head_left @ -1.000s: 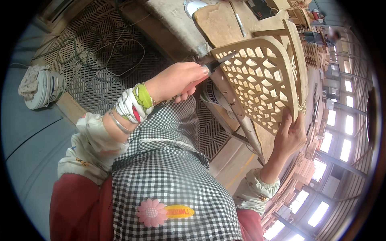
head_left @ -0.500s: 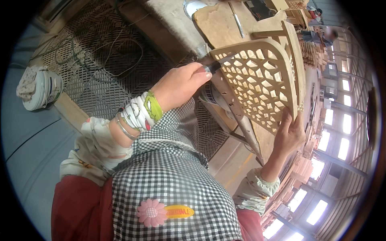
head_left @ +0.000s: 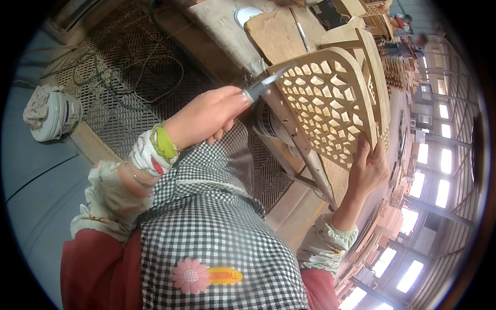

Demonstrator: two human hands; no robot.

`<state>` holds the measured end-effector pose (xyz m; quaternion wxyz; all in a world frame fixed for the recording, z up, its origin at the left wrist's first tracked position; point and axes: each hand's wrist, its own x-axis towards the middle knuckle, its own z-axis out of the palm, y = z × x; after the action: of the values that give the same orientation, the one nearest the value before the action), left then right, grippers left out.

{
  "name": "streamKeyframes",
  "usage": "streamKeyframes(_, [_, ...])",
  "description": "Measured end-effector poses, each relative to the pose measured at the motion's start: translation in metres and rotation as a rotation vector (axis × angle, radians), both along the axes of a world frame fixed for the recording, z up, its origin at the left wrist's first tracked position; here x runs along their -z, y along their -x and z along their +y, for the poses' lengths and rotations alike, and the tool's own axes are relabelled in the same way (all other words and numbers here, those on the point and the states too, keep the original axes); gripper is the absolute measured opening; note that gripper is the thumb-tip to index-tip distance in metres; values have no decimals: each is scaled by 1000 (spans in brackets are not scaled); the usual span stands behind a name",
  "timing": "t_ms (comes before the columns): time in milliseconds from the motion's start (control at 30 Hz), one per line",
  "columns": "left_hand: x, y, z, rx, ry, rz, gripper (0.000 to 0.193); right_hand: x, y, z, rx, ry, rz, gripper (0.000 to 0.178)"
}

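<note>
My left hand is closed around the handle of a knife whose narrow, pale blade points toward a wooden lattice panel. The blade tip is at the panel's upper left edge; whether it touches I cannot tell. Tilted over the bench, the panel has a smooth rounded rim and many angular holes. My right hand grips its lower right corner, thumb on the front face and fingers mostly hidden behind. Joined behind the panel is a wooden frame with straight bars.
On the workbench lie a brown board, a thin metal tool, a white lid and a dark box. A white bucket stands under the bench edge. Cords cross the slatted floor mat near another bucket.
My left hand has drawn back to the left and down with the knife, showing more of its blade. My right hand still holds the panel, which has shifted slightly left.
</note>
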<state>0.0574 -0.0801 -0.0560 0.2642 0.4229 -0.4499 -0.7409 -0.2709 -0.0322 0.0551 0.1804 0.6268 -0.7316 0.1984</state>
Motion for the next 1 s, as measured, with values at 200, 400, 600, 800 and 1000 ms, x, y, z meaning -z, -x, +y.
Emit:
streamKeyframes(200, [4,5,-2,65,-23,99,34,-3,-2,0,19,-28,34,27])
streamKeyframes(400, [2,11,-15,56,-26,149,32,-1,-3,1,-20,5,33,28])
streamKeyframes(600, [2,12,-18,92,-109,196,32,0,-1,2,-2,-11,-10,34])
streamKeyframes(800, [8,13,-20,159,-211,259,43,0,-1,-1,-26,9,-28,34])
streamKeyframes(1000, [12,15,-19,132,-230,276,42,-1,0,0,-10,-17,8,32])
